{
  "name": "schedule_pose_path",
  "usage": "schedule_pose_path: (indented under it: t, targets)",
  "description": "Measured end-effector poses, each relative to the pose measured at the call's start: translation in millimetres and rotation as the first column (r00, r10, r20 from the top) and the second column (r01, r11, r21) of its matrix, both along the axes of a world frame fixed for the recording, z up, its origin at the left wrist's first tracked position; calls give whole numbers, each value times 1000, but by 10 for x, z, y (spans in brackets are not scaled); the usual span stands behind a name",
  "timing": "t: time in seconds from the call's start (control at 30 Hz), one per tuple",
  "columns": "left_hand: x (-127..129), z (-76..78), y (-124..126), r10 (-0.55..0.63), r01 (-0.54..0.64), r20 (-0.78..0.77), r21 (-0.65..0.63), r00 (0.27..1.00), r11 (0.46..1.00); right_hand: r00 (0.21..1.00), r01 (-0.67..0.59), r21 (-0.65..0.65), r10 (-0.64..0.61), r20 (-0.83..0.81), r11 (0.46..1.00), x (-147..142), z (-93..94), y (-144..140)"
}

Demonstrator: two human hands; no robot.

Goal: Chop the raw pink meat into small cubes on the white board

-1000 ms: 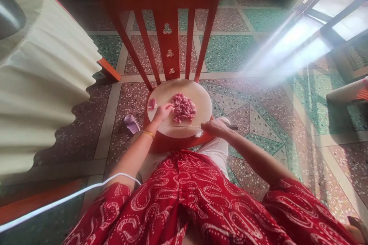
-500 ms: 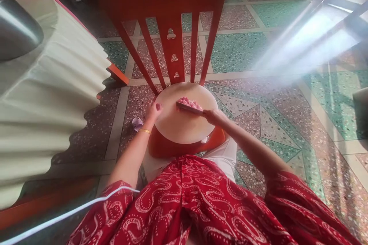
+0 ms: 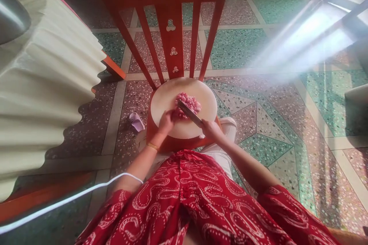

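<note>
A pile of chopped pink meat (image 3: pixel 192 102) lies on a round pale cutting board (image 3: pixel 161 95), which rests on the chair seat. My right hand (image 3: pixel 212 129) is wrapped round the handle of a kitchen knife (image 3: pixel 189 113). The blade slants across the near side of the meat, its tip pointing up and left. At the board's near left, my left hand (image 3: pixel 167 121) has curled fingers touching the left edge of the pile. Whatever those fingers may hold is hidden.
The board sits on a red wooden chair (image 3: pixel 169 49) with a slatted back. To the left, a table with a cream cloth (image 3: pixel 57 84) bears a metal vessel (image 3: pixel 13 15). A lilac shoe (image 3: pixel 136 121) is on the floor, and a white cable (image 3: pixel 86 191) crosses my left arm.
My left hand has moved right from the board's edge to the meat. The knife has tilted more steeply, and the meat now spreads on both sides of the blade.
</note>
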State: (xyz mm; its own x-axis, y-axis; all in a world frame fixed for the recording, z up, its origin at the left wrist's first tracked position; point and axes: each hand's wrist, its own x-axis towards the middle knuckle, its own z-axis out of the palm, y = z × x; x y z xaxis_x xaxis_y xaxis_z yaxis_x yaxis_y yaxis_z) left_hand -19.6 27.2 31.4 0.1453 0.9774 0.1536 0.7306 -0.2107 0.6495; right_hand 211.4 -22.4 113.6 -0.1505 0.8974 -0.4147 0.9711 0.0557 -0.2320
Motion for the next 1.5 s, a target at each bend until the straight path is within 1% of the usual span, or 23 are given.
schedule_pose_path:
  t: [0.07, 0.13, 0.23, 0.3, 0.37, 0.5, 0.57, 0.7, 0.83, 0.97, 1.07, 1.13, 1.2, 1.37, 1.43, 1.5]
  targets:
    - [164, -41, -293, -95, 109, -144, 90, 985, 990, 999, 2, 14, -2, 34, 1000, -36, 62, -35]
    - [218, -81, -488, -96, 130, -235, 131, 967, 983, 998, -22, 16, 21, 54, 1000, -85, 126, -80]
    - [133, -113, -593, -72, 117, -280, 147, 957, 982, 994, -70, -19, 71, 82, 997, -161, 164, -133]
    - [50, -111, -594, -49, 97, -281, 159, 959, 982, 989, -99, -49, 103, 105, 994, -207, 146, -139]
    - [3, -105, -585, -30, 77, -246, 186, 969, 979, 983, -129, -62, 135, 122, 990, -255, 118, -121]
    - [22, -143, -563, -74, 94, -94, 227, 993, 969, 972, -191, -62, 198, 127, 980, -358, 111, -79]
    - [47, -182, -540, -93, 104, -55, 232, 994, 967, 967, -213, -69, 220, 125, 975, -404, 119, -88]
    - [63, -247, -489, -88, 103, -76, 221, 993, 970, 961, -236, -91, 246, 124, 967, -450, 101, -164]
    - [55, -292, -460, -70, 87, -89, 196, 994, 977, 961, -215, -133, 234, 145, 967, -497, 67, -178]
    - [48, -345, -428, -70, 81, -61, 198, 996, 977, 961, -214, -141, 234, 145, 967, -719, -3, 2]
    - [49, -368, -405, -71, 82, -56, 229, 996, 970, 958, -245, -97, 256, 129, 965, -947, -69, 177]
    - [54, -369, -399, -63, 79, -70, 242, 996, 967, 954, -265, -69, 272, 123, 962, -1004, -79, 233]
    - [60, -367, -399, -52, 68, -75, 238, 996, 969, 950, -277, -89, 287, 127, 957, -917, -48, 210]
    - [60, -390, -403, -30, 44, -69, 208, 997, 977, 934, -238, -229, 287, 214, 944, -429, 84, 4]
    - [55, -396, -403, -41, 53, -61, 214, 997, 975, 930, -232, -236, 286, 229, 944, -395, 84, -1]
    - [55, -389, -405, -48, 57, -48, 222, 998, 973, 936, -251, -197, 290, 201, 948, -497, 43, 70]
